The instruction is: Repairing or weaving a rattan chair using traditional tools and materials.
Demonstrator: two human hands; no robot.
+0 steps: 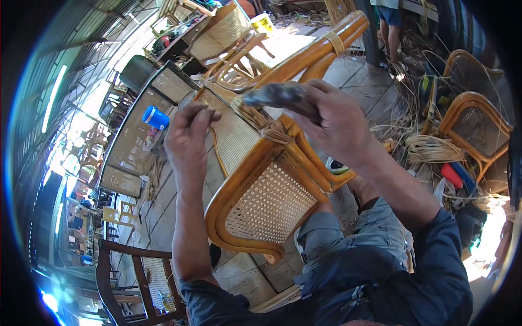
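Honey-coloured rattan, glossy along its bent poles, framed the chair [272, 204], which lay in the middle of the head view, between the two forearms, its openwork cane panel turned toward the person. The right hand [340, 119] was closed round a dark tool [280, 96], its tip pointing left above the chair's bound joint [276, 133]; whether tool and chair touched, I could not tell. The left hand [187, 136] was raised to the left of the joint, its fingers bent in close to the thumb; I could not tell if anything thin was pinched there. Off to the left, a blue jug [155, 118] was near the long panelled piece [128, 149]. On the right, a coil of pale strips [435, 148] lay beside a smaller cane-backed chair [476, 122], with a red object [452, 175] just below the coil
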